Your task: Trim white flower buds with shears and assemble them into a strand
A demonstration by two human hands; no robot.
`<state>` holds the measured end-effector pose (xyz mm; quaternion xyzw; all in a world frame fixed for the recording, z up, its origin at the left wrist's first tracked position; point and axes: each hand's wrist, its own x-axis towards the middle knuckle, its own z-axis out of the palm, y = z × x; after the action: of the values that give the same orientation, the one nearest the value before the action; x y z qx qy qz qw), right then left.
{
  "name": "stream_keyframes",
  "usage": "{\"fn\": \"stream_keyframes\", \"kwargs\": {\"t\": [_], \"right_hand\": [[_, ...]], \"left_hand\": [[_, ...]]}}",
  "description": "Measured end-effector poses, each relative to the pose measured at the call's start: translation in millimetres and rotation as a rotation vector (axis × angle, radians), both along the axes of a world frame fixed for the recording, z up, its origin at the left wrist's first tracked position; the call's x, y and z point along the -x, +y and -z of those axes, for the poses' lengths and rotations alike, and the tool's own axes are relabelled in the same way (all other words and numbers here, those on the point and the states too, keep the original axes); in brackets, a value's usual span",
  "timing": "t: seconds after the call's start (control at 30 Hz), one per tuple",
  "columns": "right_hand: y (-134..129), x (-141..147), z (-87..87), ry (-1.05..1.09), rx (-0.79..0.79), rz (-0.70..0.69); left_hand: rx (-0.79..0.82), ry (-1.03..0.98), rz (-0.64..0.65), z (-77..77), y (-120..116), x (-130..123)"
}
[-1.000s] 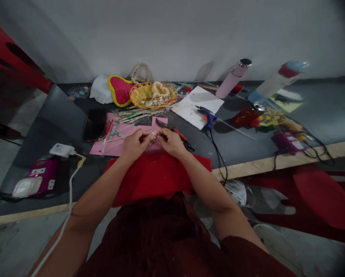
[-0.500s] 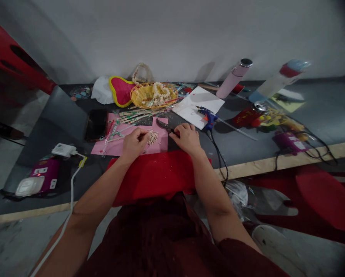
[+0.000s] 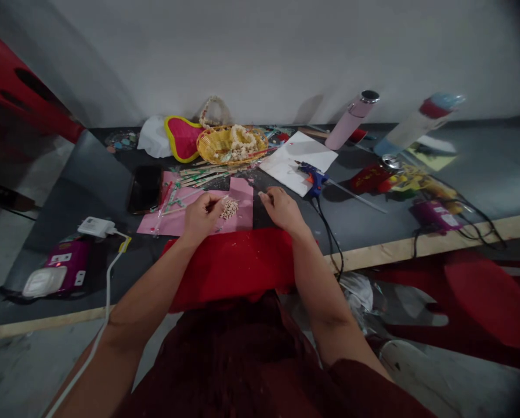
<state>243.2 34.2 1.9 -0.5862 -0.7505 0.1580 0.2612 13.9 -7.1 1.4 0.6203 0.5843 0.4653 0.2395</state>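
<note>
My left hand (image 3: pixel 202 217) is closed in a pinch at the left side of a small heap of pale pieces (image 3: pixel 229 208). Whatever lies between its fingertips is too small to make out. The heap rests on a pink sheet (image 3: pixel 245 220). Over the dark tabletop just right of that sheet, my right hand (image 3: pixel 281 208) has its thumb apart from loosely bent fingers, and I see nothing in it. The dark curved-blade tool from before cannot be made out now. A red cloth (image 3: pixel 234 267) lies below both hands, over the table edge and my lap.
Behind the hands are thin sticks (image 3: pixel 208 174) and a yellow basket (image 3: pixel 205 152). A blue glue gun (image 3: pixel 316 179) rests partly on white paper (image 3: pixel 286 165), its cord hanging over the edge. Further right stand a pink flask (image 3: pixel 349 122) and red can (image 3: pixel 373 175); a phone (image 3: pixel 145 188) lies left.
The dark curved-blade tool that was in my right hand is no longer visible, and that hand's thumb has spread away from its fingers. My left hand stays beside the heap.
</note>
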Motion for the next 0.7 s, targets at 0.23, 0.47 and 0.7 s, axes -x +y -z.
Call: {"fn": "stream_keyframes", "kwargs": {"t": [0.23, 0.47, 0.7], "right_hand": [[1.7, 2.4, -6.2, 0.824, 0.382, -0.12], [-12.0, 6.5, -20.8, 1.117, 0.591, -0.251], [-17.8, 5.5, -30.1, 1.181, 0.573, -0.294]], "left_hand": [[-0.004, -0.04, 0.003, -0.7, 0.0, -0.4], [0.044, -0.196, -0.034, -7.6, 1.0, -1.6], [0.046, -0.26, -0.057, -10.1, 2.0, -1.4]]}}
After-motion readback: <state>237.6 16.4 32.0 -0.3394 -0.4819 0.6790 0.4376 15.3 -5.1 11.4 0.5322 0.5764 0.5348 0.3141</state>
